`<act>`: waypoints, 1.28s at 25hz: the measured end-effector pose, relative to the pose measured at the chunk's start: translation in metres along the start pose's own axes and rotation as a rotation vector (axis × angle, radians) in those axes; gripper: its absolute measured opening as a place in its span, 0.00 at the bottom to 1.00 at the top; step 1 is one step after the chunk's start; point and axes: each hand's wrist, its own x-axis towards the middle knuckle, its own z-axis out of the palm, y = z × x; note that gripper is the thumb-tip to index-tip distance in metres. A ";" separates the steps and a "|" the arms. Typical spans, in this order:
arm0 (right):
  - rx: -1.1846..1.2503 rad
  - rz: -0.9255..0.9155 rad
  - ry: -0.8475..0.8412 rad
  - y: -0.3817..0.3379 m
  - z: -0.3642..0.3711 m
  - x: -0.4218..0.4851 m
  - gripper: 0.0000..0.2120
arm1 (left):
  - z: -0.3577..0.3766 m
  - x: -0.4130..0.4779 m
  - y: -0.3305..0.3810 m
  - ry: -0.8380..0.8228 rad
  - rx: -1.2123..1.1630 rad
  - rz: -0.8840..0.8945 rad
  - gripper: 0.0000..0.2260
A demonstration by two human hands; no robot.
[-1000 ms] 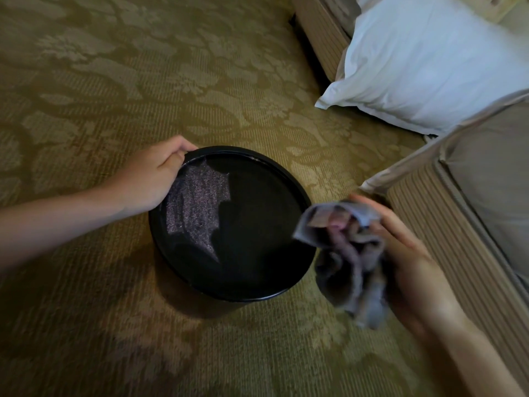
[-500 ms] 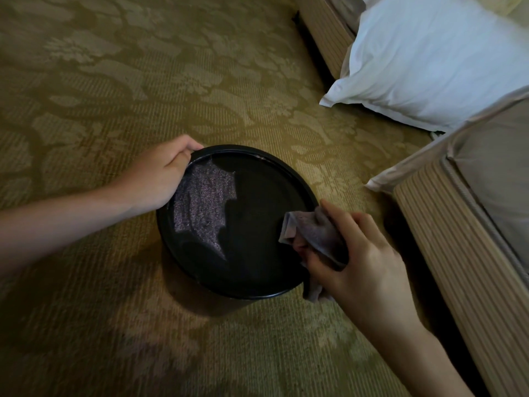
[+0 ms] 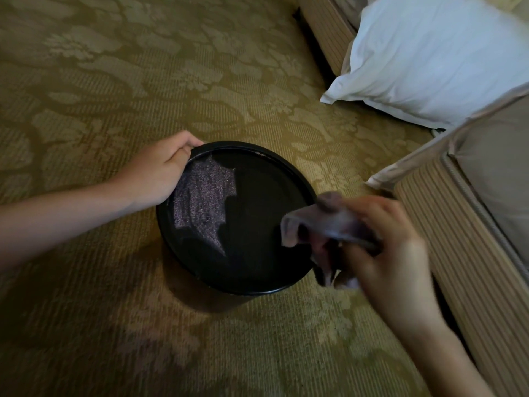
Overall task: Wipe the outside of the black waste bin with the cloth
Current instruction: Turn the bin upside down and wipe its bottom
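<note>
Head view: the round black plastic waste bin [image 3: 259, 202] stands upright on the olive-gold carpet with a pale leaf pattern [image 3: 143, 81], and I look almost straight down into its open mouth. On the bin's inner left wall sits a speckled grey-purple patch [image 3: 203, 196]; I cannot tell what it is.

My left hand [image 3: 160, 173] grips the bin at the far-left part of its rim. The fingers are curled over the edge, and the back of the hand lies outside the bin, above the carpet.

My right hand [image 3: 392, 247] is at the bin's right side and is smeared by motion blur. Its fingers are bent tightly round a crumpled grey-mauve cloth [image 3: 323, 222], so that hand is closed on the fabric. One fold of the cloth juts leftward over the bin's right rim and above its dark interior. Another fold hangs just outside the rim on the near-right side. Because of the blur, I cannot tell whether the cloth presses on the bin's outer wall or only overlaps it.

Right of the bin, just beyond my right hand, stands beige ribbed upholstered furniture [image 3: 458, 253] with a pale fabric edge. Farther from the bin, up and to its right, a white pillow [image 3: 429, 58] rests with its corner down on the carpet, well apart from the bin.
</note>
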 end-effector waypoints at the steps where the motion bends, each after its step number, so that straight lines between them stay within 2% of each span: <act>1: -0.045 -0.017 -0.054 -0.001 0.007 -0.007 0.21 | 0.000 0.000 0.001 -0.004 0.001 0.000 0.13; 3: -0.083 -0.062 -0.105 -0.003 0.020 -0.025 0.26 | -0.001 -0.002 0.001 0.000 0.004 0.004 0.13; 5: -0.061 -0.097 -0.080 0.001 0.027 -0.041 0.25 | -0.001 -0.003 0.001 0.001 0.008 0.004 0.13; 10: 0.111 -0.001 -0.059 -0.001 0.027 -0.044 0.08 | -0.001 -0.003 0.004 -0.009 0.014 -0.006 0.14; 12: 0.189 0.076 -0.032 -0.006 0.022 -0.037 0.06 | -0.001 -0.004 0.004 -0.007 0.014 -0.010 0.14; 14: 0.163 0.133 0.006 -0.008 0.018 -0.028 0.11 | -0.001 -0.004 0.004 -0.001 0.022 -0.010 0.14; 16: 0.153 0.206 -0.016 -0.004 0.015 -0.019 0.24 | -0.002 -0.005 0.005 0.004 0.037 -0.005 0.14; 18: 0.155 0.303 -0.110 0.000 0.014 -0.012 0.37 | -0.001 -0.004 0.005 0.003 0.039 -0.004 0.14; 19: 0.207 0.341 -0.164 0.003 0.016 -0.011 0.35 | -0.002 -0.004 0.005 0.001 0.036 -0.004 0.13; 21: 0.419 0.424 -0.241 0.006 0.018 -0.011 0.23 | -0.001 -0.004 0.005 -0.007 0.030 -0.001 0.13; 23: 0.537 0.415 -0.241 0.005 0.019 -0.014 0.16 | -0.002 -0.004 0.005 -0.010 0.024 0.007 0.13; 27: 0.451 0.317 0.011 -0.003 0.011 -0.022 0.03 | -0.002 -0.004 0.004 -0.013 0.019 0.010 0.13; 29: 0.543 0.336 0.128 -0.008 0.002 -0.022 0.08 | -0.002 -0.003 0.003 -0.012 0.022 0.012 0.13; 32: 0.702 0.383 0.125 -0.012 -0.018 -0.009 0.24 | 0.000 -0.002 0.002 -0.011 0.020 0.008 0.13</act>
